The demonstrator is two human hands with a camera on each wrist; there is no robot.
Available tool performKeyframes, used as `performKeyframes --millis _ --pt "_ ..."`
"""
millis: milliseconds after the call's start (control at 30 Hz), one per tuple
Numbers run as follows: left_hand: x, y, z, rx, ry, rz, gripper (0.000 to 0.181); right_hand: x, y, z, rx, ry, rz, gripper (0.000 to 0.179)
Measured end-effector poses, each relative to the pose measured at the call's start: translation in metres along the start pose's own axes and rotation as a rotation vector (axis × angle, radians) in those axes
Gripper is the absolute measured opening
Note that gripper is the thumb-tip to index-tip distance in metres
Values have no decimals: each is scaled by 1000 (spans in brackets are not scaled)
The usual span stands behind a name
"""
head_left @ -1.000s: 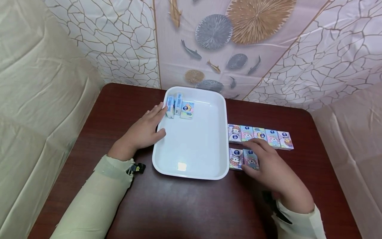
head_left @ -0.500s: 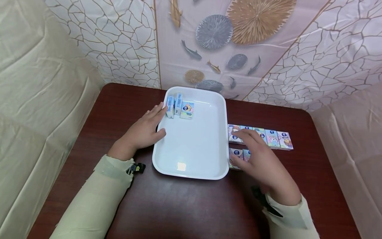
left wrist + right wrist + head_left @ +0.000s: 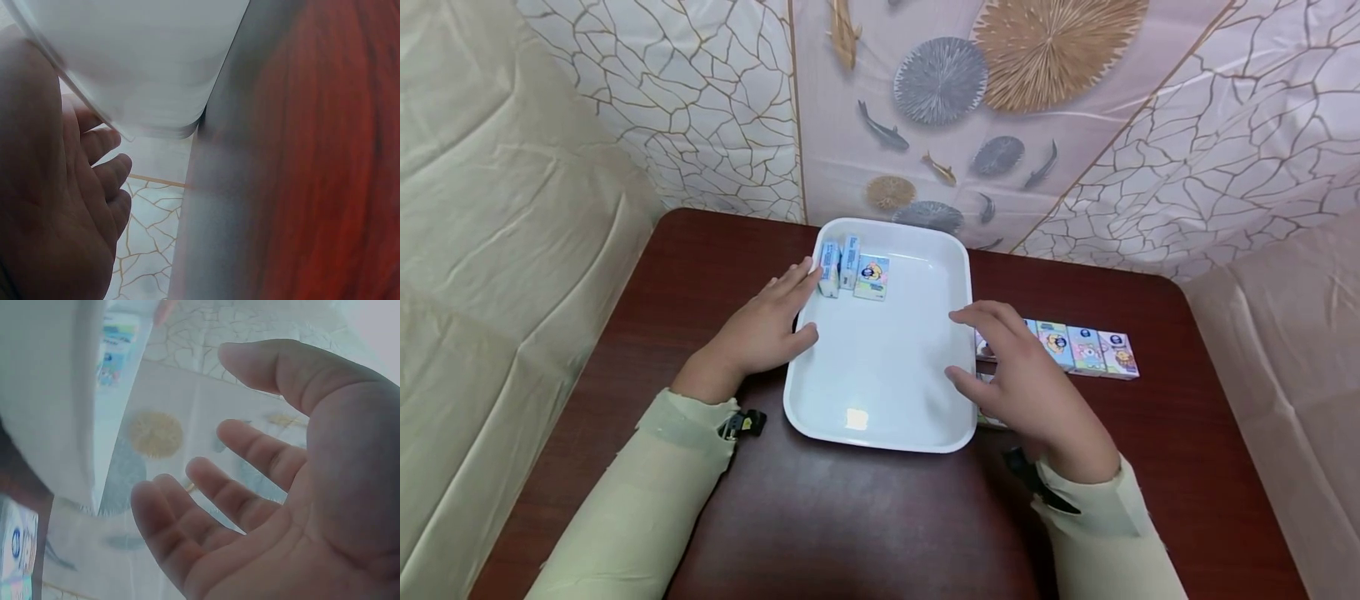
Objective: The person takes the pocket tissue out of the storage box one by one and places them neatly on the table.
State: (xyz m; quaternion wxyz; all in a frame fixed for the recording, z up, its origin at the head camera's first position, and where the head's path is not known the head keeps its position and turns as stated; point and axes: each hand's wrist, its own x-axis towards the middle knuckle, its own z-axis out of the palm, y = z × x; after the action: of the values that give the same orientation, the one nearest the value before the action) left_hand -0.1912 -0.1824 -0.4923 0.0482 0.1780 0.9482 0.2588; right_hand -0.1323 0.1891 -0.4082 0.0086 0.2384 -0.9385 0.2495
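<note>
A white tray (image 3: 880, 375) lies on the table, with three small cartoon-printed packs, like pocket tissue packs, in its far left corner. Two packs (image 3: 849, 262) stand on edge there and one pack (image 3: 871, 279) lies flat. My left hand (image 3: 756, 329) rests at the tray's left rim, fingers extended; in the left wrist view its fingertips lie by the rim. Over the right rim hovers my right hand (image 3: 1030, 379), thumb and fingers apart. Nothing is between them in the right wrist view. Under and beside this hand, further packs (image 3: 1086, 348) are partly hidden.
Right of the tray, several packs form a row, with a nearer row mostly covered by the right hand. The dark red-brown table (image 3: 850, 525) meets a patterned cloth backdrop (image 3: 715, 100) behind. Pale cloth hangs at both sides.
My right hand has moved left, from above the packs to over the tray's right rim, uncovering part of the far row. The left hand and the packs in the tray stay put.
</note>
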Motion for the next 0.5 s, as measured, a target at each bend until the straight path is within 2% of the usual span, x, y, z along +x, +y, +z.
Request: performKeyframes --millis 300,500 --pt "-1 0 0 -1 5 -1 83 24 -13 8 66 2 -28 66" --pt "-1 1 0 0 6 -2 83 42 -20 13 68 -34 -33 64"
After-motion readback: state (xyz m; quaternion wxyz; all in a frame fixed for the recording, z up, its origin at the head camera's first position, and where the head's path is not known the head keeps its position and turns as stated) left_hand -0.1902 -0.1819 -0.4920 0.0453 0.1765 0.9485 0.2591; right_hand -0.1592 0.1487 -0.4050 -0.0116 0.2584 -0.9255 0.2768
